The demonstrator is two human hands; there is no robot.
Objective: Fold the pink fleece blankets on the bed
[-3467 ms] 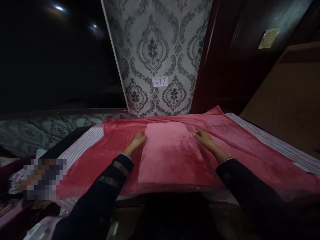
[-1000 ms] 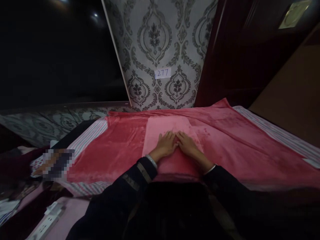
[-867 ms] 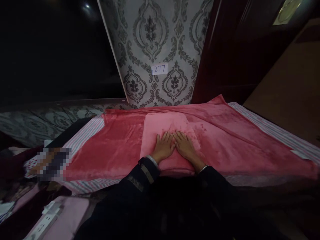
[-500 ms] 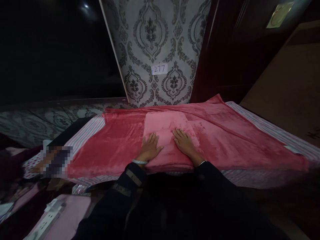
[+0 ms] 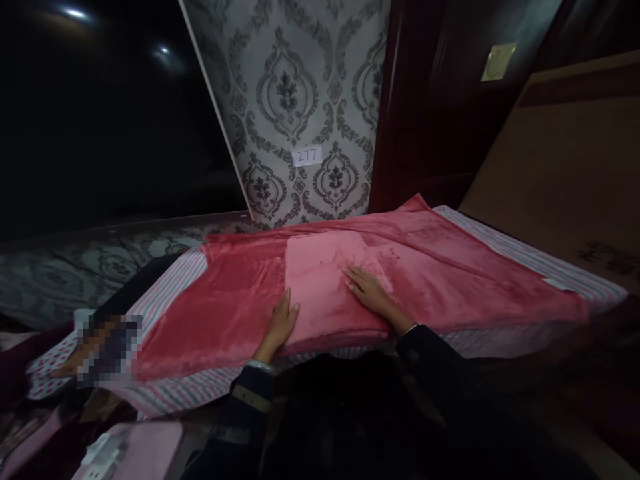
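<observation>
Head view: left hand and right hand, both spread, touch the folded blanket, seemingly soft, best gripped underneath.

This looks like a room in a home. Ornate damask wallpaper shows at twelve o'clock, a big dark television at ten, and glossy dark-red woodwork at one. In the middle, a plush red blanket lies over a striped sheet; a power strip sits near eight.
</observation>
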